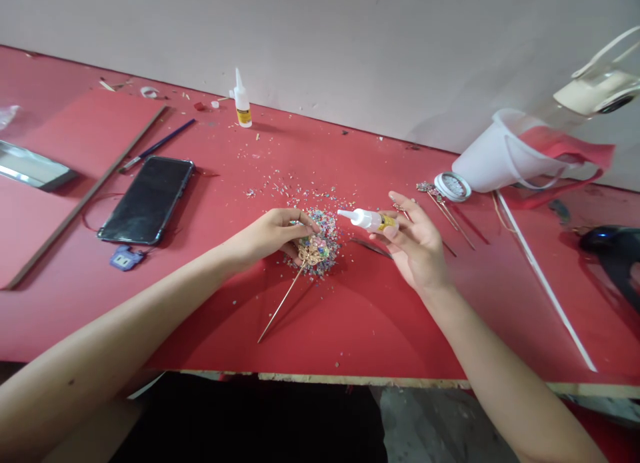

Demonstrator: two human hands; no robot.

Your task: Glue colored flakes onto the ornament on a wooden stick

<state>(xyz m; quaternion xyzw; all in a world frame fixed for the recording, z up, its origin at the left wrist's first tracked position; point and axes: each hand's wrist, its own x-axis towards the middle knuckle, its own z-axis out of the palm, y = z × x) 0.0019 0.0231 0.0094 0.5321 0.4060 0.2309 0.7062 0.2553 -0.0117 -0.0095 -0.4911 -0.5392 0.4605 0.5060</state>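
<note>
A gold hairpin (314, 252) is held at its decorated head by the left hand (280, 233). The head is openwork metal set with pink and green pieces; the thin, straight stem slants down to the lower left. Behind the head spreads a pile of tiny multicoloured chips (329, 228); whether the two touch is hard to tell. A small white bottle (373, 220) with a yellow label lies nearly level in the right hand (416, 244), its tapered nozzle pointing left, just beside the chips.
</note>
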